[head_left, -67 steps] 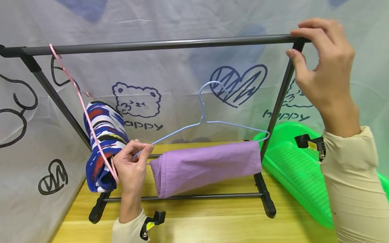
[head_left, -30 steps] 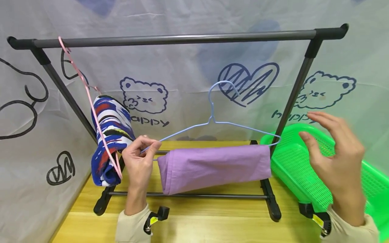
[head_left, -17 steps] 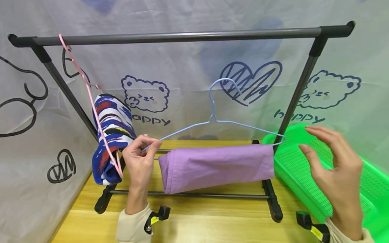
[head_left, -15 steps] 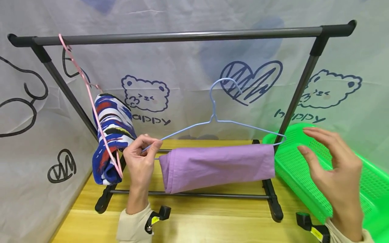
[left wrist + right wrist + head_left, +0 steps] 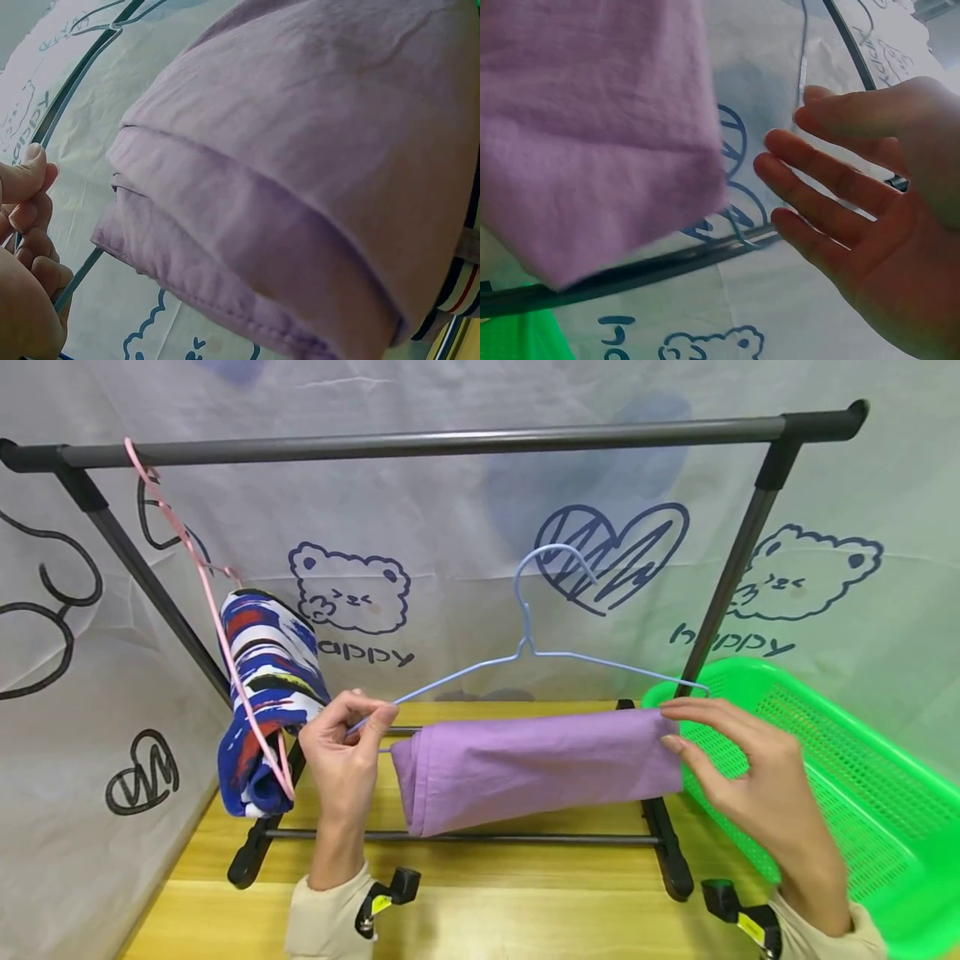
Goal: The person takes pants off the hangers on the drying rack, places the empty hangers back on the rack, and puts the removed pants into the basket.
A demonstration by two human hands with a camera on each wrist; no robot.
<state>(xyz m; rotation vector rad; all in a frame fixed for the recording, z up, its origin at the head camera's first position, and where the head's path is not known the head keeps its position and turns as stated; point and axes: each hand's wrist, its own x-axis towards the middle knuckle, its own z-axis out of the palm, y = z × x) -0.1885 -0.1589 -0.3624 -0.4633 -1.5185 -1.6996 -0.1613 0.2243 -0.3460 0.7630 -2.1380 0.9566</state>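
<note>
A light blue wire hanger [image 5: 528,647] is held up in front of the rack, its hook free of the bar. A folded purple cloth [image 5: 547,768] hangs over its lower wire. My left hand [image 5: 345,760] pinches the hanger's left corner between thumb and fingers. At the right end, my right hand [image 5: 750,777] reaches to the cloth's edge with thumb and fingers apart, overlapping the hanger's right corner. In the right wrist view the fingers [image 5: 825,172] are spread out beside the cloth [image 5: 607,135], gripping nothing.
A dark metal rack [image 5: 450,442] spans the view. On its bar's left hangs a pink hanger [image 5: 202,577] with a blue, white and red patterned cloth [image 5: 262,693]. A green plastic basket [image 5: 915,793] stands at right on the wooden table [image 5: 570,918].
My right hand has come off the rack's right end, dropped beside the basket, and then moved left to the cloth's right edge. My left hand keeps its pinch on the hanger.
</note>
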